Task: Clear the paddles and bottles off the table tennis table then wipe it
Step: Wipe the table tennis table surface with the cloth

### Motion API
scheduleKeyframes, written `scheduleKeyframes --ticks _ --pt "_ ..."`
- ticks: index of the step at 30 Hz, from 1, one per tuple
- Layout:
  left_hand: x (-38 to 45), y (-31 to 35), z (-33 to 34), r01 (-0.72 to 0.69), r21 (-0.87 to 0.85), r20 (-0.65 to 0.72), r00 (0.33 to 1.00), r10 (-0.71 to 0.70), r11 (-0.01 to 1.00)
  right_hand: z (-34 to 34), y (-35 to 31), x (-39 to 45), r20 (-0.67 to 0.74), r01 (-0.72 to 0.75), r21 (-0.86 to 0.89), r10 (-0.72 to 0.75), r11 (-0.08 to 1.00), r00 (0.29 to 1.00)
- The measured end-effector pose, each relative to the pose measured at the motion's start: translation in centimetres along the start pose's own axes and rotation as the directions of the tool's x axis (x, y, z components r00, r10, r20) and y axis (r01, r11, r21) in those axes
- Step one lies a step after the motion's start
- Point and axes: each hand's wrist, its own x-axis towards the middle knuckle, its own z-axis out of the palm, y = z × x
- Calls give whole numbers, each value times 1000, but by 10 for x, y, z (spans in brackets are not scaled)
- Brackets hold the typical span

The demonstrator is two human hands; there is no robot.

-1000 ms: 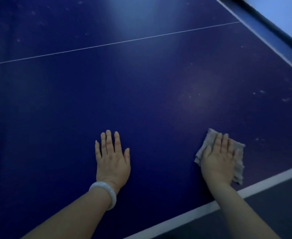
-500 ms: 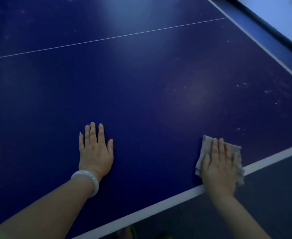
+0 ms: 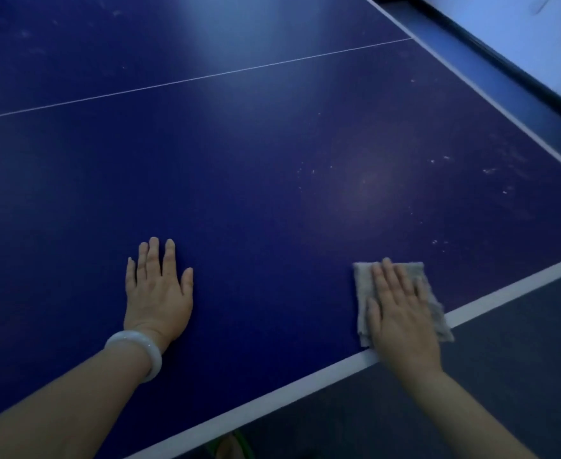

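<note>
Dim, bluish light; soft glare streaks the table (image 3: 239, 180); edges bend.

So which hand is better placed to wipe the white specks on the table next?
The right hand. It already presses the cloth flat by the near edge, and the specks lie just beyond it. The left hand is bare and farther away.

Two hands (image 3: 159, 293), one cloth (image 3: 405, 276), one bracelet (image 3: 140, 349).
</note>
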Motion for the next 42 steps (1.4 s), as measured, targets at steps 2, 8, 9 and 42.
scheduleKeyframes --ticks 2,8,9,42 --pt "0 1 -1 5 18 11 1000 -6 1000 4 6 4 -3 -81 12 81 997 997" --pt "-16 60 -12 -141 -140 -72 989 131 980 5 2 6 -27 -91 24 91 996 995" --pt "-19 83 -13 -183 -182 -79 982 171 966 5 2 6 -35 -89 31 90 996 995" --pt "-22 205 20 84 -22 15 996 -84 996 -16 108 70 -55 -271 -19 269 962 961"
